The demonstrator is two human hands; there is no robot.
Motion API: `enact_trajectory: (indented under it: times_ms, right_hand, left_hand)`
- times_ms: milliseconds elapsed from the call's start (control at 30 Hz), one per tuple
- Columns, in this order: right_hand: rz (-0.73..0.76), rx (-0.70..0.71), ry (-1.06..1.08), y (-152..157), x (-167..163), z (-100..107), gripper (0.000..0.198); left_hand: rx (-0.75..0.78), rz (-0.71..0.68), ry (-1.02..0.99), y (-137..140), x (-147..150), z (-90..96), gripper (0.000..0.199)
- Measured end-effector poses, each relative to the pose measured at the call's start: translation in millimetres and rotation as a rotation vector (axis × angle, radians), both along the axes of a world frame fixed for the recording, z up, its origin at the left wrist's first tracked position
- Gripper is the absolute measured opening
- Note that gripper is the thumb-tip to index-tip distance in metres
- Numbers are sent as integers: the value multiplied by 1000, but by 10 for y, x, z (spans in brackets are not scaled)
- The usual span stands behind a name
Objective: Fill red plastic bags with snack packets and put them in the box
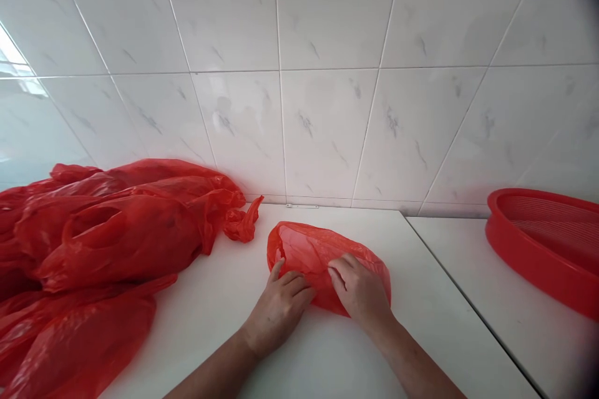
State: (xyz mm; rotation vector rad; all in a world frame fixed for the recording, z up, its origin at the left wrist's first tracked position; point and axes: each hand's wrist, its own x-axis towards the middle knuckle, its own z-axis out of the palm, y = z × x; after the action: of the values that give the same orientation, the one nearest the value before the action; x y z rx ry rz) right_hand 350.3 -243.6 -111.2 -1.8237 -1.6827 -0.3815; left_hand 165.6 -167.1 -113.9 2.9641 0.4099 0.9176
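A small red plastic bag (327, 240), thin enough to see through, lies spread on the white surface in front of me. My left hand (281, 308) is at its near left edge, fingers curled down onto the film. On the bag's right half, my right hand (362, 290) has thumb and forefinger pinched together on the plastic. The fingertips of both hands are partly hidden. A large heap of crumpled red plastic bags (131, 230) fills the left side, apart from my hands.
A red round sieve (538, 262) stands at the right, past a dark seam between two white tabletops (435, 318). White marbled wall tiles (327, 124) rise directly behind the surface. A twisted bag end (242, 224) sticks out of the heap towards the middle.
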Motion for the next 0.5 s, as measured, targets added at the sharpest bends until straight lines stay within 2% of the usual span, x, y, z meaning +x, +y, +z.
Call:
enact_trajectory:
  times_ms: [133, 267, 367, 500]
  right_hand:
    - [18, 147, 25, -68, -60, 46, 21]
    - [22, 191, 66, -276, -127, 185, 17]
    - [-41, 148, 111, -606, -66, 316, 17]
    - [-311, 147, -4, -1323, 270, 428, 28]
  left_hand:
    - [14, -7, -63, -4, -2, -10, 26]
    - [33, -28, -100, -18, -7, -20, 26]
    - [31, -27, -121, -7, -16, -49, 27]
    - [16, 6, -145, 18, -35, -74, 27]
